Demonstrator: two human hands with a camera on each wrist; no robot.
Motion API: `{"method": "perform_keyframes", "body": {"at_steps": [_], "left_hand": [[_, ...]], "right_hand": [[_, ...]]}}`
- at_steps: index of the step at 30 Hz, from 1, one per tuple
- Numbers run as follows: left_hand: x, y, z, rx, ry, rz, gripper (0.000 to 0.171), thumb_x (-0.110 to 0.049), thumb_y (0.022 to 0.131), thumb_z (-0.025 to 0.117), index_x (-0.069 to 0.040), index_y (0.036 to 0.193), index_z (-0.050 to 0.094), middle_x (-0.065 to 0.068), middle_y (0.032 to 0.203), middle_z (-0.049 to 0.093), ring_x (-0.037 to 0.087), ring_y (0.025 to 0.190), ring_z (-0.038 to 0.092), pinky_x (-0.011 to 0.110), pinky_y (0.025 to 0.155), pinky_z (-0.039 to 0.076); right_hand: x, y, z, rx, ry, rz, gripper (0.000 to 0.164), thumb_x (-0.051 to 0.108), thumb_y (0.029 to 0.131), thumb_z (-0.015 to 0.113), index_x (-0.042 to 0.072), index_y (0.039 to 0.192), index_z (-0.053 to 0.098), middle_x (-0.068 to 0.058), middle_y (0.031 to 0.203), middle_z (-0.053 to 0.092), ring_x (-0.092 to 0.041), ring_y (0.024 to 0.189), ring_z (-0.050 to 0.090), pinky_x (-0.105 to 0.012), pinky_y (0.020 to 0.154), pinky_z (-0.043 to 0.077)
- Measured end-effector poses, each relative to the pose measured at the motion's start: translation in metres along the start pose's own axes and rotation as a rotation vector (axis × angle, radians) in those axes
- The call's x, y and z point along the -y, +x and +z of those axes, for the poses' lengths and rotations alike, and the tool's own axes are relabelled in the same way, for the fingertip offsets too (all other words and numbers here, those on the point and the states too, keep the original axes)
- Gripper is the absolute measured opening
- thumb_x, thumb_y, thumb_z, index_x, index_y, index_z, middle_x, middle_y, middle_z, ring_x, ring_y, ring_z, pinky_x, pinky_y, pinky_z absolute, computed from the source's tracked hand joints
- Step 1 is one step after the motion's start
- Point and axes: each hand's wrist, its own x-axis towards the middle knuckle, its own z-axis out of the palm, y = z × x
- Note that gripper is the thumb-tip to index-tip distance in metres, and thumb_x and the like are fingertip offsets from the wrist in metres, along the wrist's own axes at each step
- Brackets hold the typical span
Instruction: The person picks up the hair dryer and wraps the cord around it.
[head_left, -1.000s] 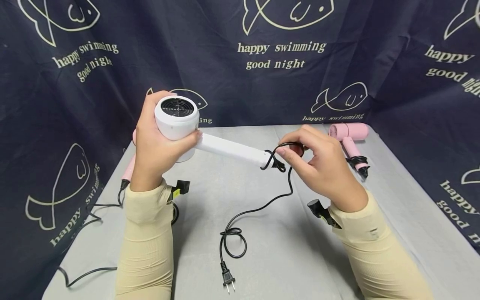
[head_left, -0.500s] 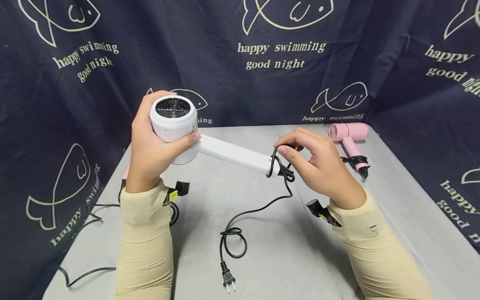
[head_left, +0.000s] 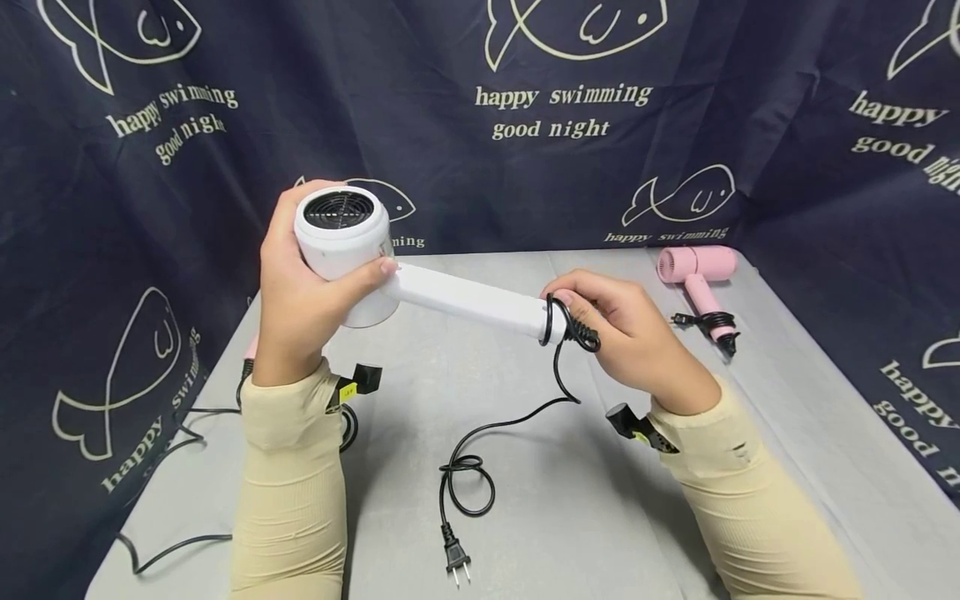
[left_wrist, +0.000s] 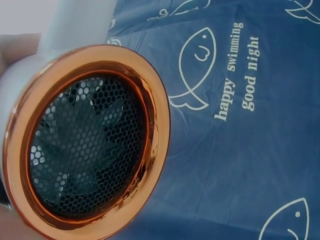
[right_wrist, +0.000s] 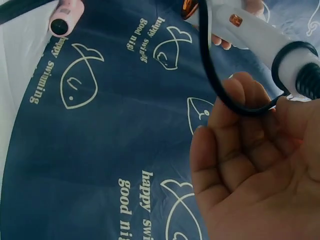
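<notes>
A white hair dryer (head_left: 468, 304) is held above the table, its handle slanting down to the right. My left hand (head_left: 300, 292) grips the round head from the left, thumb across its near side. The dark intake grille faces up in the head view; a copper-coloured ring (left_wrist: 160, 145) with a mesh fills the left wrist view. Black power cord (head_left: 550, 321) loops round the handle's end. My right hand (head_left: 626, 333) pinches the cord beside that end, with the cord crossing its fingers in the right wrist view. The cord's free part runs down to a two-pin plug (head_left: 455, 552) on the table.
A pink hair dryer (head_left: 699, 265) with its cord bundled round the handle lies at the back right. Behind my left arm, another pink handle (head_left: 251, 346) shows partly, with black cord (head_left: 176, 546) nearby. Dark blue printed cloth (head_left: 450, 167) surrounds the grey table (head_left: 525, 500).
My right hand has drawn the cord round the handle's end, tightening the loop there, and has lowered slightly. The white dryer has shifted a little left at its head, its handle end slightly right.
</notes>
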Motion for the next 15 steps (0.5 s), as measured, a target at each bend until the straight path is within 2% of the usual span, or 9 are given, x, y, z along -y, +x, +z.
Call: {"method": "perform_keyframes", "body": {"at_steps": [5,10,15], "left_hand": [[0.0,0.0,0.001,-0.035,-0.051,-0.009,0.066,0.005,0.058,0.082,-0.002,0.119,0.058,0.016,0.109,0.061,0.029,0.098,0.056,0.033,0.082,0.044],[-0.001,0.0,0.003,-0.072,-0.104,-0.028,0.064,0.006,0.059,0.081,-0.001,0.119,0.058,0.017,0.11,0.061,0.031,0.099,0.057,0.034,0.083,0.045],[-0.002,-0.001,0.005,-0.108,-0.073,-0.036,0.063,0.005,0.06,0.081,-0.003,0.118,0.058,0.015,0.111,0.061,0.029,0.098,0.057,0.034,0.084,0.045]], "right_hand": [[-0.003,0.001,0.005,0.028,0.06,0.006,0.016,0.0,0.097,0.047,0.005,0.096,0.062,-0.004,0.077,0.063,-0.017,0.073,0.059,-0.027,0.071,0.049],[-0.006,0.001,0.011,0.066,0.097,-0.042,0.013,-0.006,0.094,0.048,0.002,0.096,0.058,-0.009,0.074,0.062,-0.022,0.074,0.06,-0.031,0.073,0.049],[-0.011,0.0,0.016,0.102,0.098,-0.022,0.015,-0.005,0.095,0.045,0.003,0.098,0.057,-0.007,0.076,0.061,-0.021,0.073,0.059,-0.03,0.071,0.051]]}}
